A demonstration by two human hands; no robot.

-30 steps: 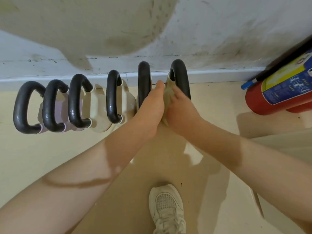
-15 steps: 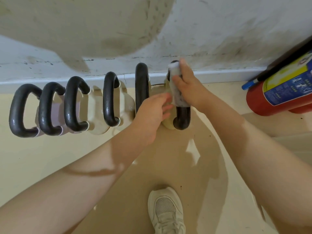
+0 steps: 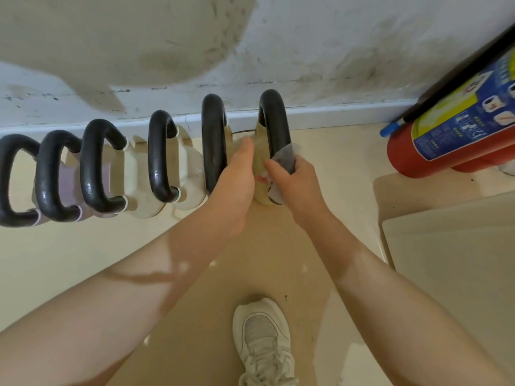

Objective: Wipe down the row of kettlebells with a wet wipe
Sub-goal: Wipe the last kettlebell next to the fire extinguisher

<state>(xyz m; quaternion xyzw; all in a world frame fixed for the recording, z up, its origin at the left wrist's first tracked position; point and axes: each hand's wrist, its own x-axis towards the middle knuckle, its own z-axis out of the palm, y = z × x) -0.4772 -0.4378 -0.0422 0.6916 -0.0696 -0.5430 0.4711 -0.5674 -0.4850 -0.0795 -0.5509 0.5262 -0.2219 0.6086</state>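
Observation:
Several kettlebells with black handles stand in a row along the wall's skirting, pale bodies below. On the rightmost kettlebell [image 3: 273, 121], my right hand [image 3: 292, 185] wraps a wet wipe [image 3: 285, 158] around the near half of the black handle. My left hand [image 3: 237, 179] rests flat against that kettlebell's yellowish body, between it and the neighbouring kettlebell [image 3: 213, 129]. The lower end of the rightmost handle is hidden by my right hand and the wipe.
A red fire extinguisher [image 3: 457, 129] with a blue and yellow label lies at the right by the wall. A pale board [image 3: 451, 246] lies on the floor at the right. My white shoe [image 3: 262, 338] stands on the beige floor below my hands.
My right hand has slid the wipe from the top of the rightmost handle down to its near half. My left hand has moved up against the kettlebell's body.

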